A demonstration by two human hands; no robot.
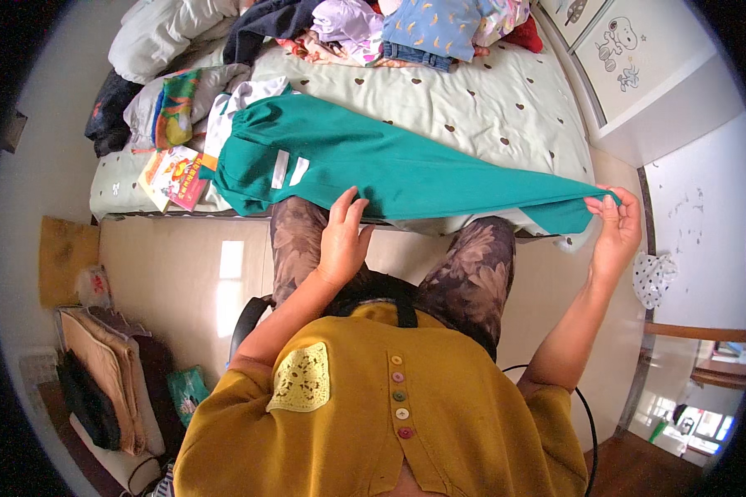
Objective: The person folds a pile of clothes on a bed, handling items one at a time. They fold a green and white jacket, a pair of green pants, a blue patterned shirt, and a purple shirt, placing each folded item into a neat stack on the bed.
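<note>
Green trousers (373,161) with an elastic waistband and white stripes lie lengthwise along the near side of a bed, waist to the left. Pinched between the thumb and fingers of my right hand (618,214) is the hem at their right end. My left hand (346,239) hovers by the near edge of the cloth, fingers apart and holding nothing; whether its fingertips touch the fabric I cannot tell. A white garment (248,93) shows beyond the waistband, partly hidden under the green cloth.
The bed (503,118) has a pale heart-print cover. Books (177,177) lie near its left edge, beside a bundled grey garment (143,112). Piled clothes (432,28) line the far side. A white cabinet (653,81) stands at right; folded padding (102,366) leans at lower left.
</note>
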